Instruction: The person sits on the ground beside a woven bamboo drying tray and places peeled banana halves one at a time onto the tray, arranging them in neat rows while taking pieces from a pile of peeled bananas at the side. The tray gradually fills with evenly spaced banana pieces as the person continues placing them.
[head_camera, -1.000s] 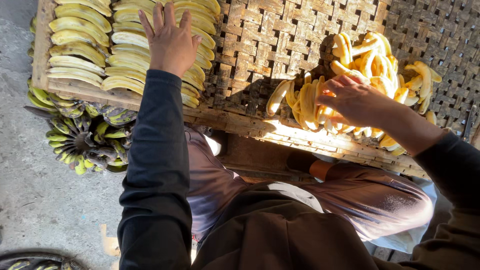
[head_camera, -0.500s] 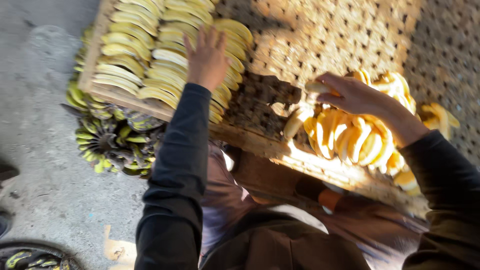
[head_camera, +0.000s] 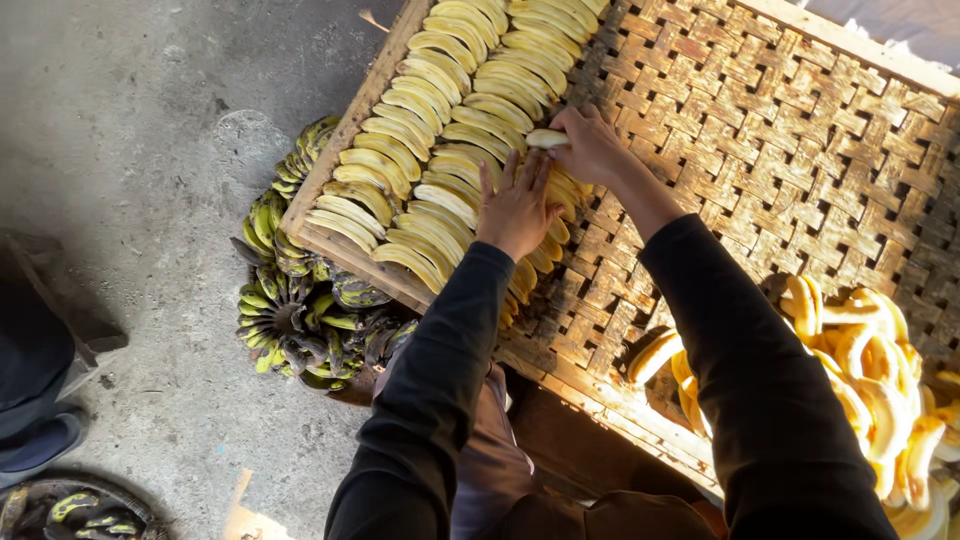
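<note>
Nearest the camera, two black sleeves reach away from the person over a dark lap. To the near right, a loose heap of peeled bananas lies on the woven bamboo tray, bright yellow where the sun strikes them, curved and piled over one another without order. To the near left, on the grey concrete floor, bunches of unpeeled green bananas with dark blotched skins sit against the tray's wooden frame, partly tucked under its edge.

Farther out, the left hand lies flat, fingers spread and gripping nothing, palm down on the rows of laid-out bananas. These rows fill the far-left part of the tray: pale yellow peeled fruit, each slim and gently curved, set side by side and overlapping like tiles in several neat columns that run from the near frame to the far edge.

Just beyond and to the right of the left hand, the right hand closes its fingers round a single peeled banana, pale cream-yellow, held roughly level with its left end showing past the fingertips. It sits at the right edge of the rows, touching or just above them; which cannot be told. The rest of the tray's lattice stretches far right in shade.
</note>
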